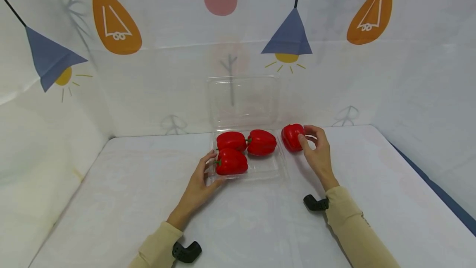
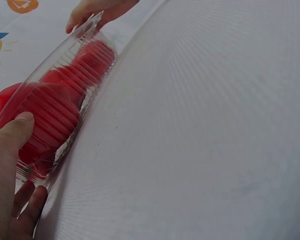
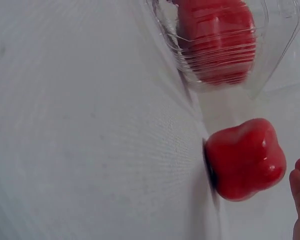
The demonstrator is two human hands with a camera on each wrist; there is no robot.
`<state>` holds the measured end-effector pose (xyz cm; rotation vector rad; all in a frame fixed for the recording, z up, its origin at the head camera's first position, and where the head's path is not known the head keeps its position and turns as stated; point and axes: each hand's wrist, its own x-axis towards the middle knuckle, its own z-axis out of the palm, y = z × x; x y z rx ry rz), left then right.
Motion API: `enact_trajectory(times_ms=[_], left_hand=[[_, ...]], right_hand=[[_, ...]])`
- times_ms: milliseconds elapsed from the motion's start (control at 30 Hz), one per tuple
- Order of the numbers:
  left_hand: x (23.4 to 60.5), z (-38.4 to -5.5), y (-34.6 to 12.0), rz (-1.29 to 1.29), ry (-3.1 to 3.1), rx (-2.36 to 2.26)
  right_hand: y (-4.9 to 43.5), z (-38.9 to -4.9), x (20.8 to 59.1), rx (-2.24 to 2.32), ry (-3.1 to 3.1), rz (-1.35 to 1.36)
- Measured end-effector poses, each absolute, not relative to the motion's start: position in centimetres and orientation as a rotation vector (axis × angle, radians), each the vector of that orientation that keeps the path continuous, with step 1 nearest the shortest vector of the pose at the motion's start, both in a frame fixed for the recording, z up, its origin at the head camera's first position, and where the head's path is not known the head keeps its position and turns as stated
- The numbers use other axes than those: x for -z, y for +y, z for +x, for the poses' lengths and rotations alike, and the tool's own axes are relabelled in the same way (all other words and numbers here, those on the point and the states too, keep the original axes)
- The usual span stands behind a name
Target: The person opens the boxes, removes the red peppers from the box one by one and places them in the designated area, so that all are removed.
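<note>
A clear plastic clamshell container (image 1: 265, 173) lies on the table, its lid (image 1: 243, 100) raised at the back. Inside are three red bell peppers: one at back left (image 1: 231, 140), one at back right (image 1: 262, 142) and one at front left (image 1: 232, 161). My left hand (image 1: 198, 189) holds the container's front left corner; in the left wrist view its thumb (image 2: 21, 131) lies on the wall. Just right of the container, a fourth red bell pepper (image 3: 246, 160) rests on the table. Beside it is my right hand (image 1: 317, 152), its fingertips apart from the pepper in the right wrist view.
The white-covered table (image 1: 126, 193) ends at a white cloth backdrop (image 1: 171, 82) printed with lamps and bulbs. The raised lid stands close to the backdrop. Black curved pieces sit at both sleeves, left (image 1: 187, 252) and right (image 1: 315, 203).
</note>
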<state>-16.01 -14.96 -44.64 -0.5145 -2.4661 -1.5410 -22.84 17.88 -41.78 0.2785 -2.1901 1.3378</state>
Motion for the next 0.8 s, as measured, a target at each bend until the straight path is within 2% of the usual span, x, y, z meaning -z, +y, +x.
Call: enact_trajectory(times_ms=[533, 800], left_hand=[[44.6, -15.9, -15.0, -0.493, -2.486, 1.528], [44.4, -15.8, -14.9, -0.491, -2.499, 1.52]], right_hand=[[16.2, -22.4, 40.9, -1.326, -2.248, 0.48], [16.6, -23.6, 42.8, -1.33, -2.379, 0.503]])
